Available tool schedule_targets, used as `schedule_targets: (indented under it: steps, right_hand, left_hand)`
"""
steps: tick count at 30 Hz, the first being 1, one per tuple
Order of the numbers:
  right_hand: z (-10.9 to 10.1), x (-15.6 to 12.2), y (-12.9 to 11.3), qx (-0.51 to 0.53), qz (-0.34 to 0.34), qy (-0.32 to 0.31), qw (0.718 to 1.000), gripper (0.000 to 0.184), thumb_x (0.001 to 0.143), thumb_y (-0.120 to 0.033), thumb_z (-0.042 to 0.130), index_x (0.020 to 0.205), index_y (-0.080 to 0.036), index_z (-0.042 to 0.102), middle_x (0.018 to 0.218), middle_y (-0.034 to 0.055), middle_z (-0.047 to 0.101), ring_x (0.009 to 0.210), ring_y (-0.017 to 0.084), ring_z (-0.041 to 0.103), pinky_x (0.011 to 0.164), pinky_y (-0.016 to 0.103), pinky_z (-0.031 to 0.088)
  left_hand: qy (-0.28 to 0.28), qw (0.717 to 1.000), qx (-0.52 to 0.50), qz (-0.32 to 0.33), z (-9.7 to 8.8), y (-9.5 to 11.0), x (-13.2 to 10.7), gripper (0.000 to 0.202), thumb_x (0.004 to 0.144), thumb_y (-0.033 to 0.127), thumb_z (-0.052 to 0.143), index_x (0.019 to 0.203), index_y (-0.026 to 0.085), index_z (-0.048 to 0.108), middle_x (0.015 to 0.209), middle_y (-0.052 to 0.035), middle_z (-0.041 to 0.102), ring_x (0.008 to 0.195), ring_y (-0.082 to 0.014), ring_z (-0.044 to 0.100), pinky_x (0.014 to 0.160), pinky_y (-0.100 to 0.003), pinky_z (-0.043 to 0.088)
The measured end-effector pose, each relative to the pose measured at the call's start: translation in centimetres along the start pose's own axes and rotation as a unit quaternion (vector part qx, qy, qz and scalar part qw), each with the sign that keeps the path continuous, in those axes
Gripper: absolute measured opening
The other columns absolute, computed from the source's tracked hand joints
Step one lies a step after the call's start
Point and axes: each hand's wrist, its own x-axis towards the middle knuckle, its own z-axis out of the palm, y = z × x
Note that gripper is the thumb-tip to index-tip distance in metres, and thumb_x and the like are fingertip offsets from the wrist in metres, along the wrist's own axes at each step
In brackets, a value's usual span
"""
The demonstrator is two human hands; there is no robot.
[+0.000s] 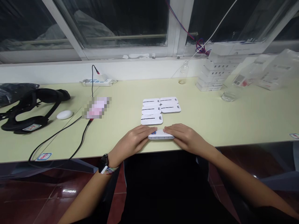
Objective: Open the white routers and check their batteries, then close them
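A small flat white device (160, 134) with a blue label lies near the front edge of the pale yellow table (233, 121). My left hand (134, 141) grips its left end, fingers curled over it; a watch and a beaded band sit on that wrist. My right hand (184, 137) covers its right end, fingers laid over the top. Just behind, several identical white devices (160, 109) with black lines lie flat in two short rows.
A black headset (30, 109) and a white oval case (64, 114) lie at left. A power strip (98, 82) with black cables sits by the wall. Stacked white boxes (213, 76), a glass (227, 95) and plastic bags (273, 73) stand at right.
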Motion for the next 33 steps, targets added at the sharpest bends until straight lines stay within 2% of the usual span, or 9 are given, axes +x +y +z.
schedule_targets:
  steps: [5,8,13,17,21,23,26,29,33]
  right_hand:
    - [0.3,-0.1,-0.1,-0.011,-0.020,0.012,1.000,0.049,0.106,-0.008,0.058,0.153,-0.022,0.064,0.143,0.0138,0.077,0.132,0.031,0.074,0.112,0.057,0.065]
    - [0.4,-0.2,-0.3,-0.009,-0.024,0.023,0.999,0.055,0.105,-0.005,0.056,0.157,-0.024,0.061,0.145,0.0146,0.075,0.133,0.030,0.074,0.107,0.052,0.068]
    - [0.2,-0.4,-0.3,0.032,-0.019,0.018,0.999,0.058,0.108,-0.005,0.054,0.161,-0.029,0.059,0.145,0.0111,0.076,0.131,0.025,0.076,0.106,0.044,0.070]
    - [0.4,-0.7,0.0,0.036,-0.021,0.016,0.999,0.063,0.109,-0.006,0.055,0.166,-0.033,0.055,0.151,0.0080,0.074,0.135,0.025,0.075,0.110,0.045,0.069]
    - [0.4,-0.5,-0.1,0.067,-0.011,0.016,0.998,0.057,0.110,-0.009,0.055,0.162,-0.033,0.059,0.151,0.0059,0.074,0.135,0.024,0.075,0.111,0.045,0.068]
    - [-0.3,-0.2,0.0,0.096,0.024,0.004,0.995,0.050,0.111,-0.015,0.057,0.156,-0.034,0.066,0.145,0.0039,0.078,0.129,0.025,0.078,0.107,0.045,0.069]
    - [-2.1,0.1,0.5,0.152,0.129,-0.025,0.980,0.035,0.107,-0.028,0.068,0.141,-0.033,0.077,0.130,0.0021,0.084,0.113,0.027,0.083,0.098,0.044,0.070]
    - [-4.2,-0.3,1.6,0.184,0.235,-0.028,0.954,0.034,0.099,-0.036,0.075,0.133,-0.031,0.079,0.128,0.0031,0.084,0.113,0.029,0.081,0.100,0.046,0.068]
    - [-5.9,-1.3,3.4,0.144,0.325,-0.023,0.935,0.038,0.094,-0.040,0.075,0.130,-0.029,0.079,0.129,0.0055,0.081,0.110,0.033,0.077,0.098,0.053,0.064]
  left_hand:
    - [0.010,1.000,0.011,0.012,0.1,-0.5,-0.2,0.050,0.112,0.012,0.051,0.159,0.027,0.060,0.142,-0.0094,0.076,0.133,-0.0278,0.072,0.107,-0.049,0.067]
    - [0.023,0.998,0.033,0.041,0.4,-0.6,-0.2,0.053,0.110,0.011,0.055,0.161,0.027,0.058,0.141,-0.0099,0.076,0.132,-0.0285,0.072,0.107,-0.050,0.067]
    - [0.023,0.997,0.034,0.072,0.7,-0.2,0.0,0.061,0.108,0.008,0.058,0.165,0.029,0.053,0.152,-0.0090,0.071,0.139,-0.0284,0.070,0.115,-0.051,0.063]
    - [0.022,0.997,0.004,0.068,0.7,-0.3,-0.1,0.065,0.108,0.004,0.053,0.167,0.032,0.052,0.145,-0.0057,0.077,0.130,-0.0247,0.076,0.107,-0.044,0.068]
    - [0.023,0.998,0.006,0.058,0.7,-0.4,-0.2,0.060,0.109,0.007,0.054,0.163,0.032,0.056,0.142,-0.0052,0.078,0.127,-0.0251,0.078,0.105,-0.044,0.069]
    - [0.024,0.999,0.008,0.045,0.7,-0.4,-0.3,0.052,0.112,0.015,0.057,0.162,0.031,0.058,0.138,-0.0061,0.080,0.122,-0.0252,0.079,0.101,-0.043,0.070]
    - [0.051,0.998,0.013,0.029,0.8,-0.3,-0.2,0.052,0.113,0.026,0.064,0.164,0.031,0.055,0.139,-0.0078,0.079,0.121,-0.0252,0.079,0.103,-0.044,0.069]
    - [0.072,0.997,0.026,0.021,0.8,-0.3,-0.1,0.052,0.113,0.025,0.063,0.165,0.031,0.053,0.151,-0.0081,0.072,0.138,-0.0264,0.071,0.118,-0.050,0.061]
    - [0.037,0.997,0.067,-0.015,0.9,-0.7,0.2,0.049,0.114,0.026,0.059,0.163,0.028,0.055,0.163,-0.0086,0.063,0.160,-0.0311,0.050,0.130,-0.060,0.047]
